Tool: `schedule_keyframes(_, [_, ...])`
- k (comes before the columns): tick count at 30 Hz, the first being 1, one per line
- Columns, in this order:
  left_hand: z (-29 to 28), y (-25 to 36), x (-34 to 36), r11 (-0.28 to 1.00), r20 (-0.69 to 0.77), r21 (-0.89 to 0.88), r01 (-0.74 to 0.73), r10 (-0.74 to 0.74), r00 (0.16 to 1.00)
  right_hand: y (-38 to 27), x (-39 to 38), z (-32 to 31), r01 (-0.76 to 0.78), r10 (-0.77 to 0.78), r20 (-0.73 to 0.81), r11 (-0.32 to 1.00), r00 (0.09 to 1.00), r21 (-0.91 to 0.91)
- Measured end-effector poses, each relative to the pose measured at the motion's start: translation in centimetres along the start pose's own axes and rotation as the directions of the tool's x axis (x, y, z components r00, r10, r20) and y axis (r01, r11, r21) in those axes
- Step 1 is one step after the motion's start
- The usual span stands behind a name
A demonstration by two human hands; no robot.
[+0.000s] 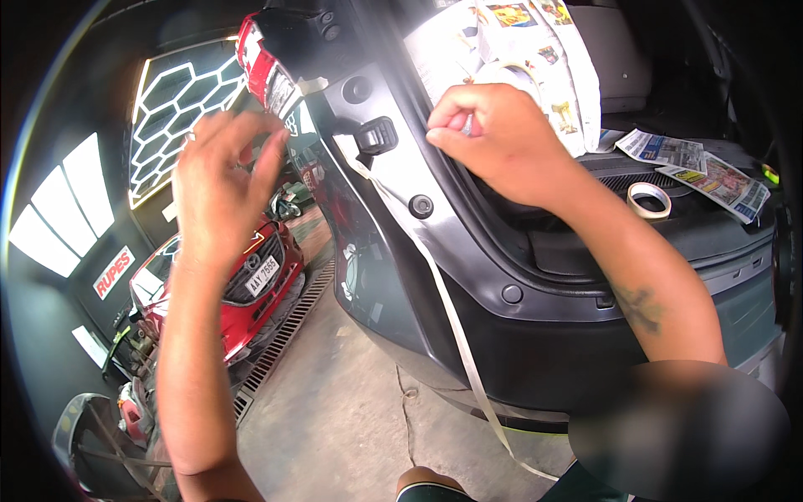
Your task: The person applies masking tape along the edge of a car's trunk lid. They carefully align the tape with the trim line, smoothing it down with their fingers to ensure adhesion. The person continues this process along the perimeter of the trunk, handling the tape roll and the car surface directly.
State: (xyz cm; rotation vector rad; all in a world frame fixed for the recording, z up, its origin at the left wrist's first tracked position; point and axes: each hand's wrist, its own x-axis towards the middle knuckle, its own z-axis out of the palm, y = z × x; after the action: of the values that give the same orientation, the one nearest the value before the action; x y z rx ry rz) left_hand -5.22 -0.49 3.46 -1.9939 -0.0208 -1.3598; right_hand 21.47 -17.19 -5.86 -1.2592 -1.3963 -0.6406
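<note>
My left hand (227, 171) is raised beside the car's rear corner, left of the red tail light (261, 63). Its fingers are bent, with the thumb apart from them and nothing visible between. My right hand (506, 142) is closed in a fist before the open tailgate; a small pale bit shows between its fingers, too little to name. Behind that fist, a roll of masking tape (517, 72) shows partly against the newspaper sheets (452, 54). A long strip of masking tape (447, 297) runs from near the black latch part (376, 135) down past the bumper to the floor.
Another masking tape roll (649, 201) and loose newspaper pages (711, 180) lie in the dark car's cargo area. The rear bumper (519, 351) curves in front of me. A red car (259, 284) stands at left beside a floor grate (288, 335). A stool (88, 427) is at lower left.
</note>
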Motion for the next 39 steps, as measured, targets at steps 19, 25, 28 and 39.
schedule_keyframes(19, [7.2, 9.2, -17.2, 0.500, 0.088, -0.616, 0.609, -0.724, 0.684, -2.4, 1.1, 9.6, 0.010, -0.147, -0.244, 0.874, 0.959, -0.486])
schedule_keyframes(25, [5.8, 12.0, -23.4, 0.345, 0.135, -0.660, 0.667, -0.819, 0.557, -0.5, 0.3, 8.8, 0.119, -0.258, -0.239, 0.871, 0.936, -0.476])
schedule_keyframes(28, [4.4, 14.0, -28.8, 0.253, 0.185, -0.642, 0.724, -0.865, 0.467, -2.1, 0.0, 9.6, 0.189, -0.299, -0.202, 0.881, 0.932, -0.433])
schedule_keyframes(39, [2.6, 24.4, -43.6, -0.137, 0.514, -0.472, 0.871, -0.845, 0.146, -2.3, 0.8, 10.3, 0.265, -0.321, 0.015, 0.756, 0.947, -0.599])
